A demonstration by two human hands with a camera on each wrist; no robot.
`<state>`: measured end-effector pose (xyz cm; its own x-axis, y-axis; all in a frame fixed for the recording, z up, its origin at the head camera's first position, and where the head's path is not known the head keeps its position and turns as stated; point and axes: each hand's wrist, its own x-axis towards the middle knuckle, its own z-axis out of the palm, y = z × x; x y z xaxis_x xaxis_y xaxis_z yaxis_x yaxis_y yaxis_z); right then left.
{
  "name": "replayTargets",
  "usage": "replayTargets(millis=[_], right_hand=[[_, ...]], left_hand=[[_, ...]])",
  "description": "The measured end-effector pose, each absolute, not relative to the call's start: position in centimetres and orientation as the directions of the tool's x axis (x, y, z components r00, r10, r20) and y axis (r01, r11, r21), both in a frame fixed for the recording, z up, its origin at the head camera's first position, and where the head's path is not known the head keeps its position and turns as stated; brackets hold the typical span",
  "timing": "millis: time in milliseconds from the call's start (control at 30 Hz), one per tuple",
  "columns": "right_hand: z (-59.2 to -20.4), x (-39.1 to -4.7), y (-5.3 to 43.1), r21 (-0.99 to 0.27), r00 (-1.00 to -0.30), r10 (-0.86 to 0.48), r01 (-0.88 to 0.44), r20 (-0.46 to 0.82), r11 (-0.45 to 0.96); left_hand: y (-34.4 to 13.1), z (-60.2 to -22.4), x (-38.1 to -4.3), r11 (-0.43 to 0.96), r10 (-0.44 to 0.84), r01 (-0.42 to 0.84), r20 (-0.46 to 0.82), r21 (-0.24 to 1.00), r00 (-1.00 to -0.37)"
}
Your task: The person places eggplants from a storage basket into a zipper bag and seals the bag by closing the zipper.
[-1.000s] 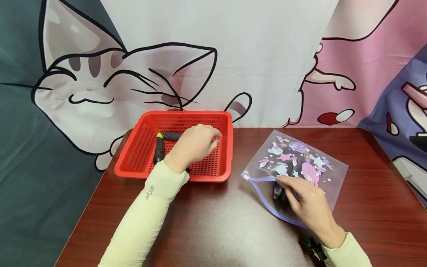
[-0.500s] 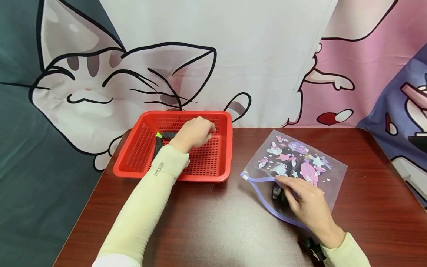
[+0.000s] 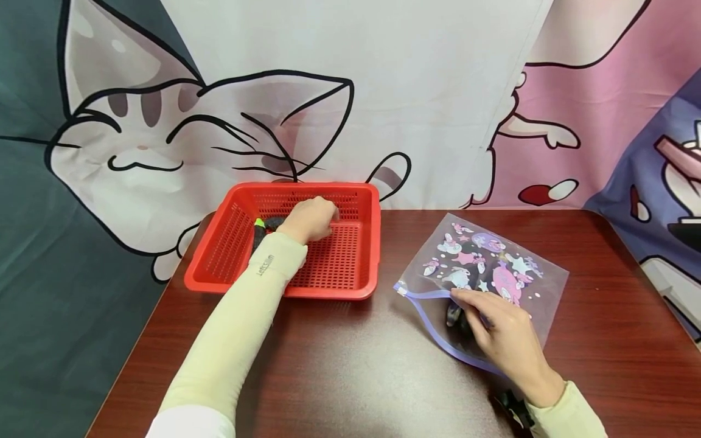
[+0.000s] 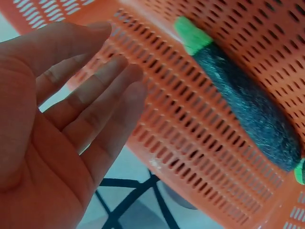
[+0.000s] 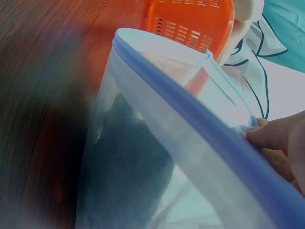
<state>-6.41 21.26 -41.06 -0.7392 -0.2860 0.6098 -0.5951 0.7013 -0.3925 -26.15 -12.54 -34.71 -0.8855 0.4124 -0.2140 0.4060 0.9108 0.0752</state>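
Observation:
My left hand is inside the red basket, its fingers relaxed and holding nothing. Just beyond the fingertips in the left wrist view lies a long dark vegetable with a bright green end. A second one shows only its tip at that view's edge. Over at the right, my right hand pinches the upper lip of a clear zip bag printed with pink and white sea animals. The bag's purple-edged mouth gapes toward me. Inside it a dark rounded thing shows through the plastic.
The basket stands at the back left of the brown wooden table. Behind the table hangs a cartoon cat cloth. A black strapped device sits at my right wrist.
My left hand has moved left within the basket, closer to the dark vegetables. My right hand and the bag have stayed in place.

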Motion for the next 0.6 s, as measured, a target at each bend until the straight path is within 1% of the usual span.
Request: replayTargets(millis=[300,600], right_hand=[[-41.1,-6.3,21.2,-0.392,-0.739,-0.288,-0.597,0.609,0.700],[-41.1,-6.4,21.2,-0.389,-0.738,-0.288,-0.596,0.610,0.703]], left_hand=[[-12.7,-36.4,-27.2,0.911,0.407,0.411,-0.239,0.031,-0.882],[-12.3,-37.4,-27.7,0.902,0.399,0.425,-0.232,-0.078,-0.887]])
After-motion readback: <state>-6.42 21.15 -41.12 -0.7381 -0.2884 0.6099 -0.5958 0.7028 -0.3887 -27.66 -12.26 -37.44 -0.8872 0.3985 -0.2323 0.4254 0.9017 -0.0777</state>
